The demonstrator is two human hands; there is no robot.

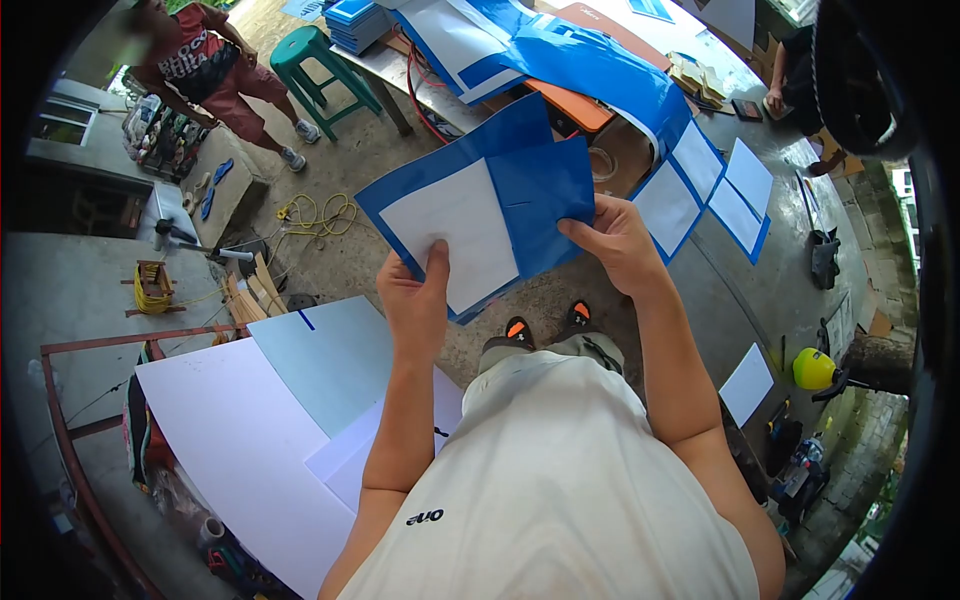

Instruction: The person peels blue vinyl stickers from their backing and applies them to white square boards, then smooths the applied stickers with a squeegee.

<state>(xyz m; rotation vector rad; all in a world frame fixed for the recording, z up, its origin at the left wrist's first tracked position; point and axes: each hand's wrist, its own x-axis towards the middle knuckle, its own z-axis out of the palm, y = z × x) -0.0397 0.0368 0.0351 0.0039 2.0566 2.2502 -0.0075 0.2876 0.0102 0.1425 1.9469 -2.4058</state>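
Observation:
A white panel (pixel 455 225) with a blue sheet (pixel 553 195) around its edges is held up in front of my body. My left hand (pixel 415 295) grips its lower left part, thumb on the white face and fingers behind. On the right, my right hand (pixel 615 240) pinches the blue sheet near its corner, thumb on top. The blue sheet lies over the panel's right side and shows a short dark line. What is behind the panel is hidden.
Blue sheeting (pixel 590 50) drapes over the table ahead, with white-and-blue panels (pixel 668 205) to the right. A green stool (pixel 305 60) and a person (pixel 225 70) are at upper left. Large white sheets (pixel 240 420) lie at lower left. Another person's arm (pixel 777 80) shows at upper right.

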